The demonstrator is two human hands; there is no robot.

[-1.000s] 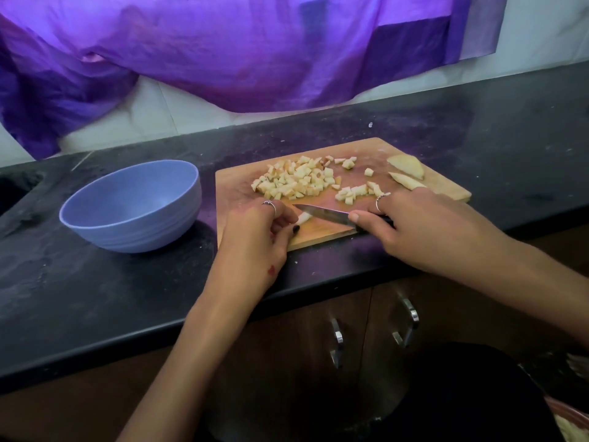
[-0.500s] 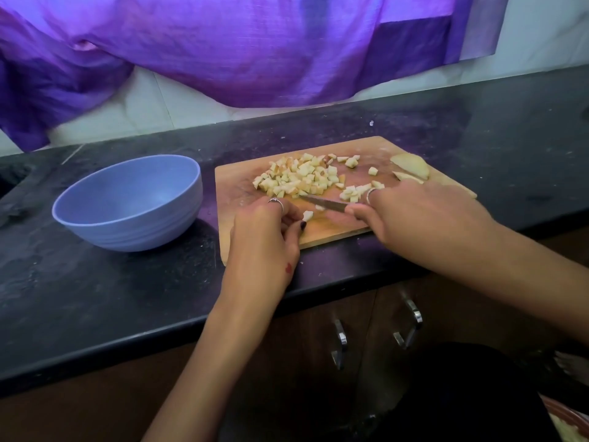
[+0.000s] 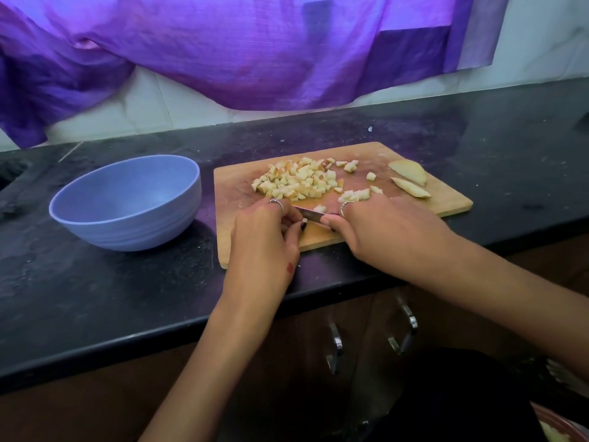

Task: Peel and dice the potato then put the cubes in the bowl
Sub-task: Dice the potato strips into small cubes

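A black stone counter [image 3: 95, 298] runs below a tiled wall hung with purple cloth [image 3: 255, 49]; cabinet doors sit underneath. On it a wooden cutting board [image 3: 446, 202] lies just right of an empty blue bowl [image 3: 127, 199].

The right hand [image 3: 382, 231] has its fingers curled round the handle of a knife [image 3: 310, 215], blade pointing left, low over the board's near half. The left hand [image 3: 264, 231] has fingertips bent down against a small potato piece at the blade; how firmly it pinches cannot be told.

Compared with a second ago, both hands have moved closer together and the blade has travelled left, leaving one fresh cube [image 3: 319, 208] behind it.

The main heap of potato cubes [image 3: 299, 181] sits mid-board, a smaller cluster near the right knuckles. Two uncut wedges [image 3: 409, 178] lie at the far right corner.

Assessment: dicing is well advanced but unfinished; no cubes are in the bowl.
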